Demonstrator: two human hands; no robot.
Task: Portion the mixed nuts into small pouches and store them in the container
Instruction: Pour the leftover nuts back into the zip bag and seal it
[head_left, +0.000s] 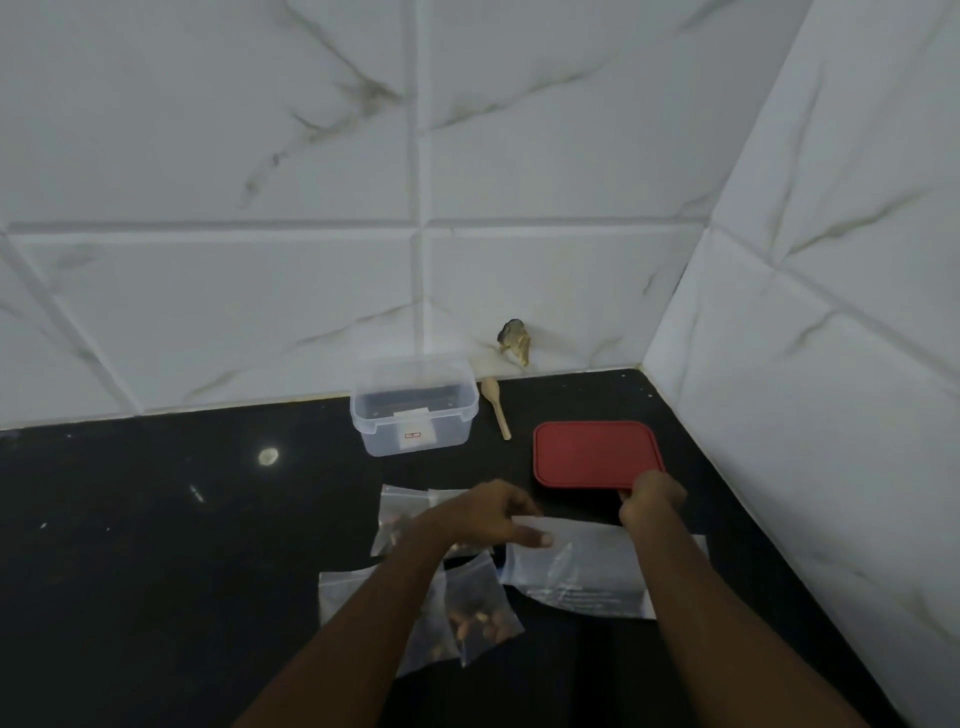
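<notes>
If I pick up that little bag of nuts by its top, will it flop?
Probably. The small pouch of nuts is thin, crinkled clear plastic, so its top would likely fold. The nuts sit bunched at its lower end, so that end should sag. It looks light, and the smooth film may be slippery.

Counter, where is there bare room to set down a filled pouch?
Most room: the counter left of the clear container and the filled pouches. A narrow strip runs between the red lid and the right wall. Crowded: the near middle, where the left hand and right hand hold the large bag beside the pouches.
</notes>
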